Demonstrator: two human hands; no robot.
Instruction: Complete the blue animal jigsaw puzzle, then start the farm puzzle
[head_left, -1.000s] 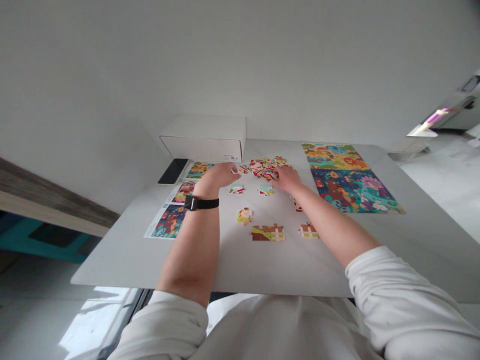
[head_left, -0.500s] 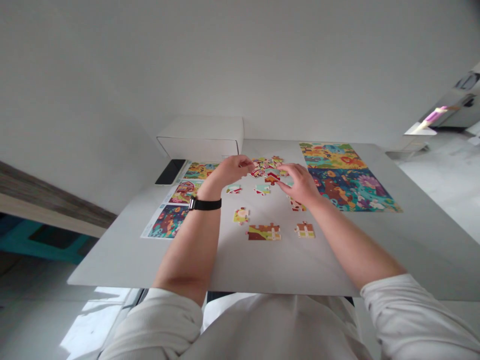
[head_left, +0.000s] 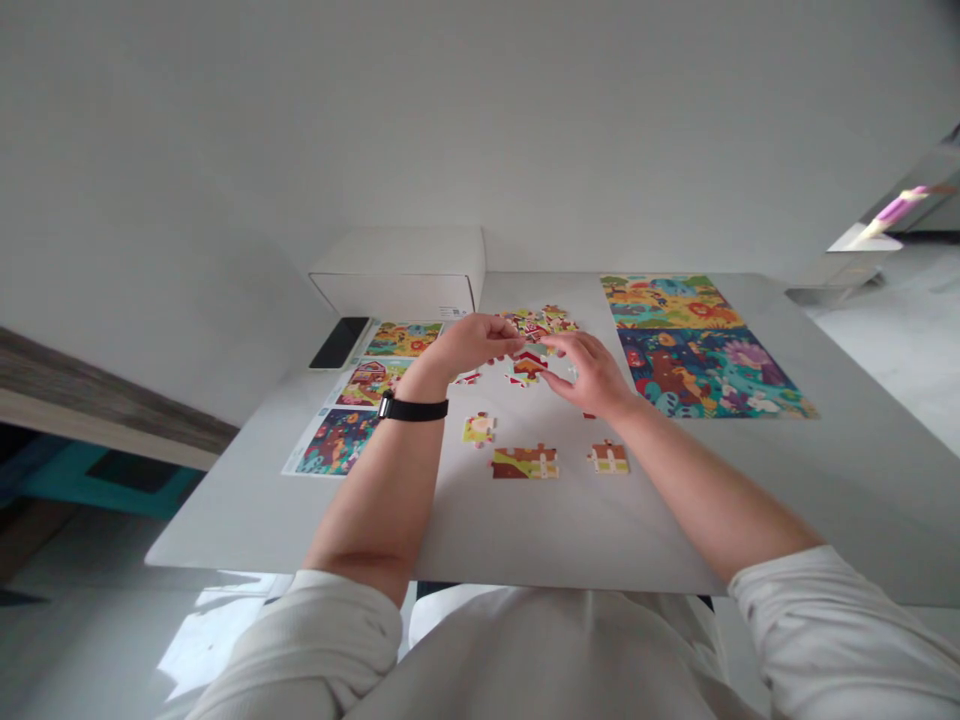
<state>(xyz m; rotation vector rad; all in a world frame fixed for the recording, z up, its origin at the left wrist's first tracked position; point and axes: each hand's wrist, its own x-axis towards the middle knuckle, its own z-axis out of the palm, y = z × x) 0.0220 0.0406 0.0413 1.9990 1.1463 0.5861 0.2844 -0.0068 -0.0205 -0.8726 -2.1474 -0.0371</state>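
My right hand [head_left: 592, 372] grips the edge of a red-and-orange puzzle piece [head_left: 529, 364] between thumb and fingers, over the middle of the table. Close by on the left, my left hand [head_left: 474, 343] has its fingers pinched together at the piece's upper edge; what they hold, if anything, is hidden. A pile of loose puzzle pieces [head_left: 553, 316] lies just behind both hands. Nearer to me are two joined pieces [head_left: 525, 463], a fence piece [head_left: 608, 457] and a yellow-green piece [head_left: 479, 429]. Other pieces are partly covered by my hands.
A picture sheet [head_left: 335, 443] with three small scenes lies left, beside a black phone [head_left: 340, 343]. A white box [head_left: 397, 280] stands at the back against the wall. Two finished-looking colourful pictures [head_left: 712, 372] lie on the right of the white table [head_left: 660, 540].
My right hand has moved slightly left and toward me with the red-and-orange piece. My left hand has moved right, its fingertips now close to that piece. The view has shifted a little.
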